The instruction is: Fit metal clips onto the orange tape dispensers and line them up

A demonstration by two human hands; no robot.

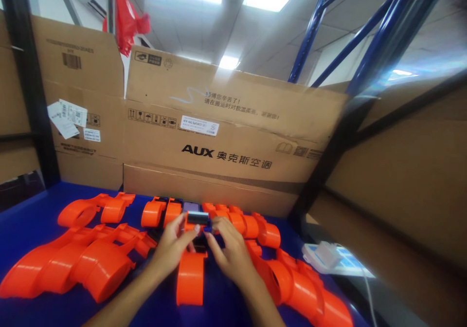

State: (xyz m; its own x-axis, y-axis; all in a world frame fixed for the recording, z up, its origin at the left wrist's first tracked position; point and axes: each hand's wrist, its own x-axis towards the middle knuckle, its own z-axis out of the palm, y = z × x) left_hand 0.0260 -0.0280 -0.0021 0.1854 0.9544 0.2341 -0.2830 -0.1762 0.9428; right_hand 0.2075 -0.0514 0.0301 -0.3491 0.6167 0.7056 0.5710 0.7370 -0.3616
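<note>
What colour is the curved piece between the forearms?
The curved piece is bright orange, seen best in the head view.

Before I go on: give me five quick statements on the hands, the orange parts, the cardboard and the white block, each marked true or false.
1. The left hand and right hand are both at the dark-topped orange piece. True.
2. The part lying between the forearms is green. False: that near part is orange.
3. The cardboard behind the table has "AUX" printed on it. True.
4. The white block is left of the hands. False: the white block is to their right.
5. All the loose orange parts lie on one side of the hands. False: they lie on both sides.
</note>
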